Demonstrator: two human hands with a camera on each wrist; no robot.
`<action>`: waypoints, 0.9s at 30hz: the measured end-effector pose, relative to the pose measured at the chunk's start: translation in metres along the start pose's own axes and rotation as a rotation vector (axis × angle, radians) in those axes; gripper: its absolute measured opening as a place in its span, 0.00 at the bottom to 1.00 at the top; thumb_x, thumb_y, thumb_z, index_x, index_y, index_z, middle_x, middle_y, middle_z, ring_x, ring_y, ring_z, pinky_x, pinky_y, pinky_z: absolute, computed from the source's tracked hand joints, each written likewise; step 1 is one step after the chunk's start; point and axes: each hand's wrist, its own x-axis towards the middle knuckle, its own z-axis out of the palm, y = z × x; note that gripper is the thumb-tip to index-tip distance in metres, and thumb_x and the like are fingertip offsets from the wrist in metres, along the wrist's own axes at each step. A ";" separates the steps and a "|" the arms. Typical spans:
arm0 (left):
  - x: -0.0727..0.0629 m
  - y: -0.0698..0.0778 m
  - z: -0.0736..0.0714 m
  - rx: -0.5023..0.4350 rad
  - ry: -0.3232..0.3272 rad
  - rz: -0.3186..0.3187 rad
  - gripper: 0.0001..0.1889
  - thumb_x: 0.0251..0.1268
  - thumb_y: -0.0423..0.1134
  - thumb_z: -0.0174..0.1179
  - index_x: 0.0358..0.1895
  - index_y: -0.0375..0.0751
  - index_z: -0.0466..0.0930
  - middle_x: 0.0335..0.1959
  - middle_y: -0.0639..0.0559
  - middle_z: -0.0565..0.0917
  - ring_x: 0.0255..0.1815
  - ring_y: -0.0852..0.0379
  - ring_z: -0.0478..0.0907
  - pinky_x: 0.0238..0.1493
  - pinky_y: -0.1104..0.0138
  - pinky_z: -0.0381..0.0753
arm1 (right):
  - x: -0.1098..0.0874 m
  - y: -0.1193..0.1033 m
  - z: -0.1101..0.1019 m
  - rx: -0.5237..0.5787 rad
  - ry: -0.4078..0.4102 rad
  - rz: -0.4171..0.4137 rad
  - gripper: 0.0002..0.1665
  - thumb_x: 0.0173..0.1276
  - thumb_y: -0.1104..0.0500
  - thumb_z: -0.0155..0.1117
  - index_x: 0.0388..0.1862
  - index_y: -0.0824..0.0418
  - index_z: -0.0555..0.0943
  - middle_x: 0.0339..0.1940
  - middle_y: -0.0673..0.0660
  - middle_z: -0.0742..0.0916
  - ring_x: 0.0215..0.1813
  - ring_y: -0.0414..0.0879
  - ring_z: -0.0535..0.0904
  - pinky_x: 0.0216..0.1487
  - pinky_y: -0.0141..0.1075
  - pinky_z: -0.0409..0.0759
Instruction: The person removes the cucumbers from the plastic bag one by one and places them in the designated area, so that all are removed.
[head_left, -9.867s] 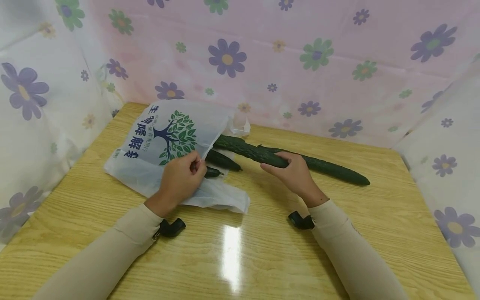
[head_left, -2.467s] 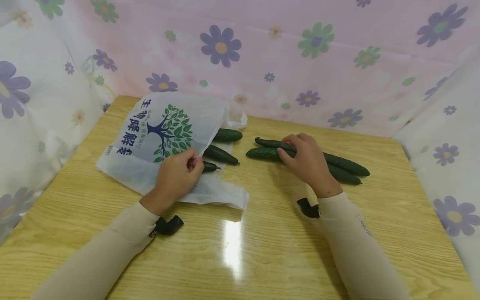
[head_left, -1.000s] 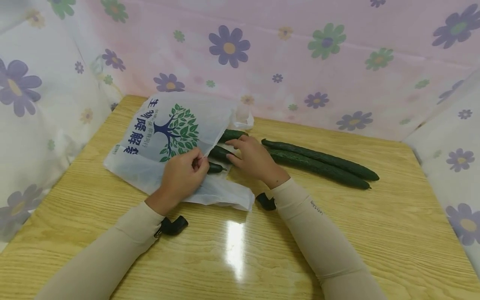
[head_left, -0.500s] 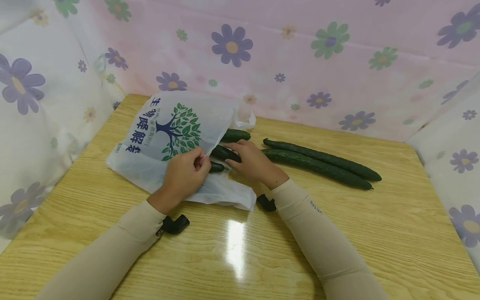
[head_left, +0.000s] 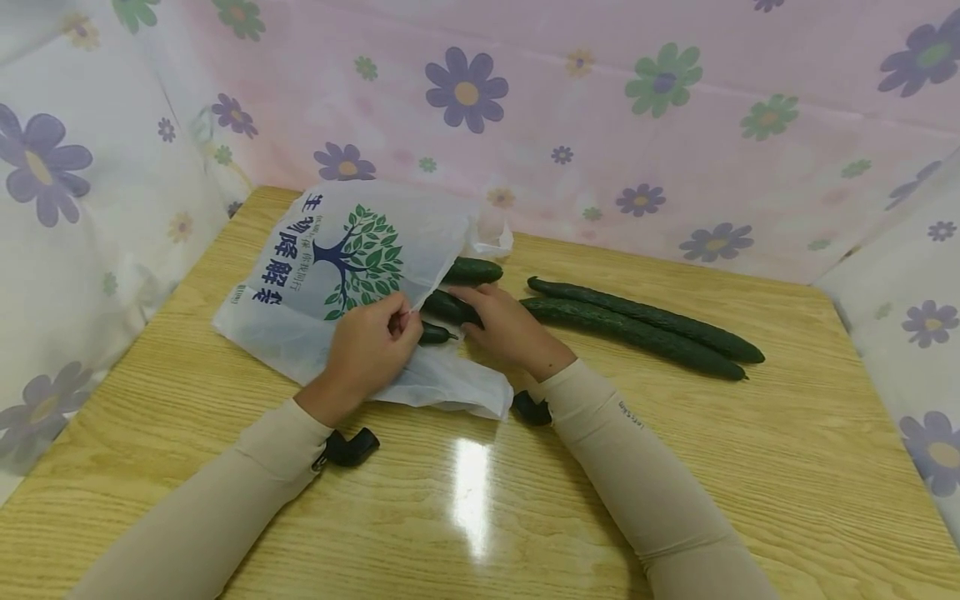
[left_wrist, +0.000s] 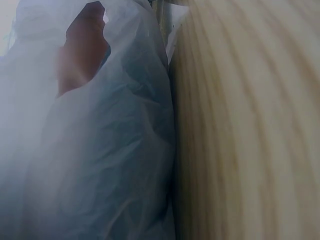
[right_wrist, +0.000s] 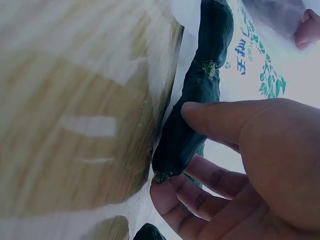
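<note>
Left hand (head_left: 369, 346) pinches the bag (head_left: 352, 267); right hand (head_left: 508, 327) sensibly grips the exposed end of the presumably stiff, partly hidden cucumber (head_left: 452, 307).

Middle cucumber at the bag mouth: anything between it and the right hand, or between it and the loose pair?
Nothing visible between the right hand and the cucumber: the hand grips it. Toward the loose pair, only that hand stands between. The bag covers the cucumber's other end.

1. Wears a snug beige fabric left sleeve (head_left: 210, 492).
2. Wears a matching beige right sleeve (head_left: 652, 483) with small dark lettering (head_left: 631, 414).
3. Bears a black, bent left wrist unit (head_left: 354, 447) and a black right wrist unit (head_left: 532, 409).
4. Has a bare left hand (head_left: 367, 343) and bare right hand (head_left: 512, 328).
</note>
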 end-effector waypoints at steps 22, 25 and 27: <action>-0.001 -0.002 -0.001 0.003 -0.011 -0.009 0.12 0.62 0.38 0.55 0.21 0.46 0.69 0.13 0.56 0.70 0.15 0.60 0.65 0.19 0.66 0.61 | 0.000 -0.007 0.002 0.080 0.033 0.056 0.28 0.79 0.57 0.45 0.76 0.58 0.62 0.65 0.65 0.75 0.48 0.54 0.80 0.52 0.46 0.79; 0.000 -0.001 -0.001 -0.006 -0.022 -0.011 0.12 0.63 0.38 0.55 0.21 0.45 0.69 0.14 0.55 0.70 0.16 0.60 0.66 0.19 0.66 0.62 | -0.001 -0.007 0.001 0.137 0.060 0.093 0.28 0.79 0.56 0.41 0.75 0.57 0.62 0.69 0.63 0.74 0.63 0.56 0.77 0.63 0.50 0.75; 0.001 0.000 -0.001 -0.010 -0.023 -0.013 0.12 0.63 0.38 0.55 0.21 0.45 0.69 0.14 0.55 0.70 0.16 0.60 0.66 0.19 0.66 0.62 | -0.001 -0.007 0.001 0.162 0.070 0.102 0.28 0.78 0.56 0.40 0.75 0.58 0.63 0.70 0.62 0.75 0.67 0.56 0.74 0.66 0.51 0.73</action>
